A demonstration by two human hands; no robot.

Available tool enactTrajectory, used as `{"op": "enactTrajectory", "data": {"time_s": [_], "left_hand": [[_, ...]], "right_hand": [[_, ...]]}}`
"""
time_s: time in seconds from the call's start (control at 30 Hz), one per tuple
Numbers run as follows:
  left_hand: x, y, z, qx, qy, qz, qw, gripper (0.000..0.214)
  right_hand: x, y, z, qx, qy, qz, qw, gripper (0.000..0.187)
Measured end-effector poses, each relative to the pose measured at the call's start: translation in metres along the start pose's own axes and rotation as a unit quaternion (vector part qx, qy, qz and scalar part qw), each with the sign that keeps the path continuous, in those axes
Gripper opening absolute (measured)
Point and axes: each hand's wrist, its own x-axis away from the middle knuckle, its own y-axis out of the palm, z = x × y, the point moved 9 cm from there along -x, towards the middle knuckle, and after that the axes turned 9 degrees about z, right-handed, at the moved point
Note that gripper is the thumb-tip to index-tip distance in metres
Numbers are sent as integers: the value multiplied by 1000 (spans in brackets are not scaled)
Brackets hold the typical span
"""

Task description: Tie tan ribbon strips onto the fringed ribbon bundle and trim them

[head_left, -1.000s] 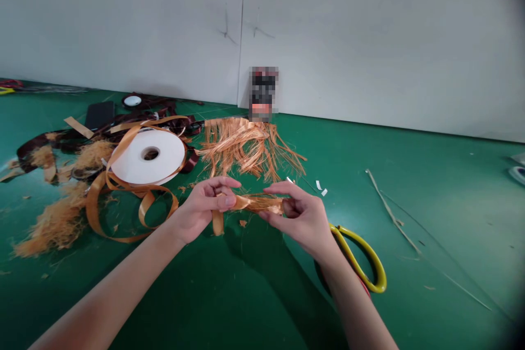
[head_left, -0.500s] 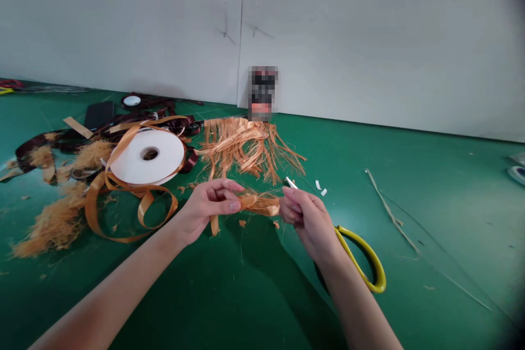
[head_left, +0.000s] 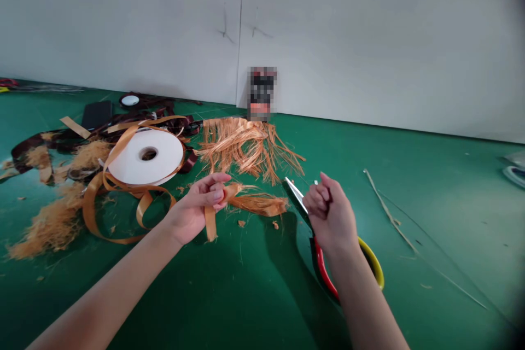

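My left hand (head_left: 196, 203) is closed on a short piece of orange ribbon (head_left: 250, 203). The ribbon's frayed end points right and a loose tail hangs below my fingers. My right hand (head_left: 331, 212) is clenched in a loose fist a little to the right of the frayed end and does not touch it. What it pinches, if anything, is too fine to see. Scissors (head_left: 322, 262) with red and yellow handles lie on the green mat (head_left: 430, 262) under my right wrist, the blades pointing away past my knuckles.
A white ribbon spool (head_left: 143, 164) with loose orange loops lies at the left. Behind my hands is a pile of shredded orange strips (head_left: 246, 147). Frayed orange fluff (head_left: 45, 224), dark ribbons and a black flat object (head_left: 96, 115) are at the far left. A thin stick (head_left: 388, 210) lies at the right.
My right hand let go of the frayed end, closed into a fist and drew away to the right over the scissors. My left hand kept its hold on the ribbon.
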Motion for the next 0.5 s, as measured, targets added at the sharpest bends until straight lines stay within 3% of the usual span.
{"op": "enactTrajectory", "data": {"time_s": [0.13,0.23,0.3,0.43,0.5], "left_hand": [[2,-1,-3,-5,-8,10,1000,28],[4,-2,-6,-26,-8,24,999,25],[5,-1,-8,-38,-1,32,999,29],[7,4,-13,-63,19,33,997,42],[8,8,-15,-81,26,23,996,45]], "right_hand": [[7,9,3,66,-35,-31,997,21],[17,19,-3,133,-106,-60,984,18],[25,28,-6,164,-147,-86,972,4],[43,53,3,179,-151,-180,955,30],[50,62,10,178,-137,-213,951,24]]}}
